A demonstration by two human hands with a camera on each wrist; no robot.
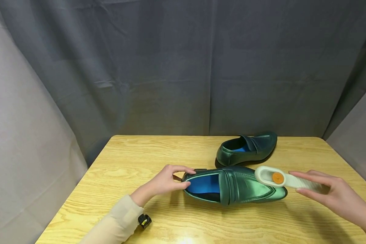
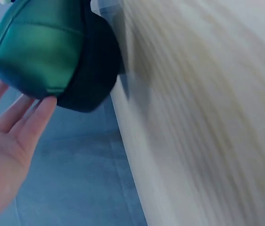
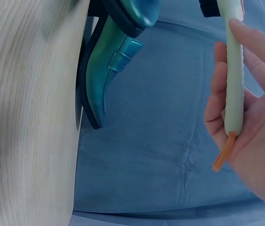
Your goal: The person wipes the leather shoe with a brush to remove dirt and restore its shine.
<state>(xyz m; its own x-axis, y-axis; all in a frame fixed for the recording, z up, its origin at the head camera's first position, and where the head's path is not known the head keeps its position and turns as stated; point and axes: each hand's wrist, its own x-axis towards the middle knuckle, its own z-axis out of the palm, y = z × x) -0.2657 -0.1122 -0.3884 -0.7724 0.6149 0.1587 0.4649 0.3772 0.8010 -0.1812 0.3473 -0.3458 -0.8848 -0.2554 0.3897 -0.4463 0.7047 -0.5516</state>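
A shiny green loafer (image 1: 228, 186) with a blue insole lies toe to the right, tilted so its opening faces me. My left hand (image 1: 166, 179) grips it at the heel, and in the left wrist view its fingertips touch the heel's back (image 2: 43, 61). That heel looks raised off the table. My right hand (image 1: 335, 195) holds a brush (image 1: 268, 175) by its pale green handle, over the loafer's toe. Dark bristles (image 3: 210, 8) and an orange strap (image 3: 225, 153) show in the right wrist view. Whether the bristles touch the shoe cannot be told.
The matching loafer (image 1: 242, 154) stands on its sole behind the held one, near the table's back edge. Both are at a wood-grain table (image 1: 134, 156). A grey curtain (image 1: 170, 67) hangs behind. A small black device (image 1: 144, 220) sits by the left sleeve.
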